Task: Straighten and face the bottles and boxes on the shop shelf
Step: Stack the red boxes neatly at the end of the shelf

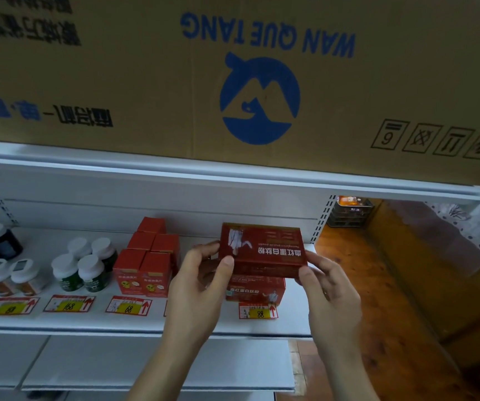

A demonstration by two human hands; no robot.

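Head view takes in a big brown corrugated carton with blue upside-down print (233,76) on the top board, far above the fingers, and under it the white metal shop shelf (88,322) carrying the goods. Both hands hold one dark red flat cardboard box (262,250) just over a matching red box lying on the shelf (257,290), directly below the fingertips. The left hand (201,273) clamps the box's left end, thumb across the front and fingers curled behind; the right hand (328,282) pinches the right end the same way. Its printed face reads upside down, so the step in hand looks like turning this box; the next move probably calls for rotating it upright and seating it squarely on its twin, front edges flush. Left of the left fingers, close by, stands a cluster of small red cartons (149,261), so sideways room there is tight; further left are white-capped green bottles (85,270). Right of the right fingers the shelf ends at a slotted upright, with open room beyond over the wooden floor. A red and yellow price tag (258,311) sits below the knuckles.
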